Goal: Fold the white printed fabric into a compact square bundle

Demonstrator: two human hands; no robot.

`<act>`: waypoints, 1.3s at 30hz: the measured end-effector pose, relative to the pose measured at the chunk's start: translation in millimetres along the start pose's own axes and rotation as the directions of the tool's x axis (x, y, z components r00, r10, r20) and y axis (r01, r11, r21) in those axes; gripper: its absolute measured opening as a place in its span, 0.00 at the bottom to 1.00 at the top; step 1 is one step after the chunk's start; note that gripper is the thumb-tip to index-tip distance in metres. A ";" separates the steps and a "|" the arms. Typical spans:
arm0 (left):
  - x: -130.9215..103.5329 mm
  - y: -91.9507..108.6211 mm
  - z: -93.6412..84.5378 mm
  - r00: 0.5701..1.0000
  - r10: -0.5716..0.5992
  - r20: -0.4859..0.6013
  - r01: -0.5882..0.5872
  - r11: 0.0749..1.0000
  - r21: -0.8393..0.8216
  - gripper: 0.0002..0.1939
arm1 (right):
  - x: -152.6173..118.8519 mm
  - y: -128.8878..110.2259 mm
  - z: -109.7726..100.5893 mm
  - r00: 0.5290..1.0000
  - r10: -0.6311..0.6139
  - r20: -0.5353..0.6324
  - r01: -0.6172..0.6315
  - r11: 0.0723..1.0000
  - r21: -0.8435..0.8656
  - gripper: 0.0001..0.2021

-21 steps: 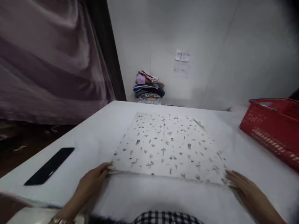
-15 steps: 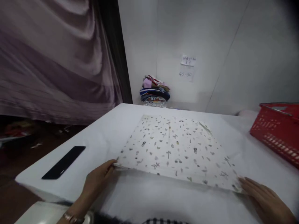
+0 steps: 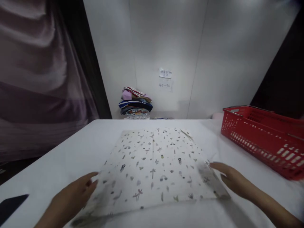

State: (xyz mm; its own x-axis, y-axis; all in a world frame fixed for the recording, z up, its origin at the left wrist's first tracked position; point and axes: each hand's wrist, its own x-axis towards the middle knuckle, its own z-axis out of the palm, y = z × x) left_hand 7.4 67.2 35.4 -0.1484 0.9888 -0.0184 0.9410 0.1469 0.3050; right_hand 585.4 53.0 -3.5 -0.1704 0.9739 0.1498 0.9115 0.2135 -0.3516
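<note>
A cream cloth (image 3: pixel 152 164) printed with small palm trees and rainbows lies spread on the white table (image 3: pixel 78 145), one small fold showing at its far right corner. Over its near left edge is my left hand (image 3: pixel 73 194), fingers bent with the thumb apart, nothing visible between them. My right hand (image 3: pixel 228 175) is at the cloth's right side, fingers stretched toward the edge and thumb apart; nothing shows in it. Whether either hand touches the cloth is hard to tell.
A red plastic basket (image 3: pixel 263 139) stands on the right. Folded fabrics (image 3: pixel 135 103) are stacked beyond the far edge, against the wall. A black flat object (image 3: pixel 11 207) lies at the near left. A pinkish curtain (image 3: pixel 35 95) hangs at the left.
The view has turned right. Both hands have let go of the near corners; the right hand has moved up along the cloth's right side, and the cloth's near edge now looks blurred.
</note>
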 end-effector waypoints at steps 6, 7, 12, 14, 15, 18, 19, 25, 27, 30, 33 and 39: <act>77.3 129.8 36.0 0.882 0.457 0.119 -0.442 0.888 -0.128 0.24 | 148.7 -27.0 -2.4 0.979 0.182 -0.091 -0.182 0.983 0.007 0.17; 93.3 145.5 46.0 0.848 0.516 0.123 -0.501 0.855 -0.131 0.23 | 172.5 -28.8 2.9 0.970 0.227 -0.092 -0.230 0.973 -0.023 0.18; 173.6 200.7 89.5 0.766 0.635 0.097 -0.637 0.771 -0.018 0.21 | 257.5 -25.9 38.4 0.948 0.310 -0.080 -0.314 0.949 -0.044 0.16; 198.3 213.2 105.3 0.785 0.614 0.078 -0.619 0.784 0.058 0.22 | 276.4 -19.2 50.5 0.936 0.344 -0.075 -0.346 0.938 -0.009 0.15; 207.6 216.8 113.5 0.802 0.592 0.076 -0.597 0.798 0.086 0.23 | 283.6 -14.6 54.8 0.929 0.363 -0.072 -0.363 0.932 0.022 0.15; 223.0 217.6 138.4 0.844 0.530 0.080 -0.536 0.837 0.108 0.26 | 300.8 4.9 59.1 0.900 0.434 -0.047 -0.422 0.892 0.162 0.13; 224.7 215.4 145.6 0.848 0.525 0.068 -0.530 0.842 0.104 0.27 | 305.6 12.9 57.8 0.885 0.464 -0.035 -0.446 0.867 0.220 0.12; 223.7 204.6 161.9 0.831 0.556 -0.012 -0.552 0.829 0.089 0.27 | 319.5 55.7 46.8 0.745 0.643 0.175 -0.614 0.559 0.557 0.15; 223.6 204.7 160.5 0.827 0.562 -0.015 -0.559 0.825 0.082 0.27 | 317.6 61.9 47.8 0.719 0.640 0.269 -0.636 0.453 0.625 0.15; 223.6 205.4 159.5 0.829 0.558 -0.017 -0.556 0.828 0.073 0.27 | 314.7 62.2 49.0 0.729 0.592 0.343 -0.612 0.341 0.713 0.10; 222.7 205.9 159.7 0.830 0.556 -0.029 -0.554 0.830 0.064 0.27 | 317.1 55.7 43.6 0.765 0.527 0.370 -0.565 0.275 0.778 0.07; 220.6 207.2 156.8 0.840 0.543 -0.021 -0.541 0.839 0.049 0.27 | 331.8 47.2 25.6 0.817 0.487 0.309 -0.457 0.220 0.862 0.08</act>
State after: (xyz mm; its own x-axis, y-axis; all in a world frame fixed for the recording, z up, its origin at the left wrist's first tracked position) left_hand 217.4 320.2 -54.7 0.3797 0.9094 0.1695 0.8851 -0.4104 0.2193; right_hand 562.3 388.3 5.9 0.1890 0.9234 -0.3340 -0.0440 -0.3318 -0.9423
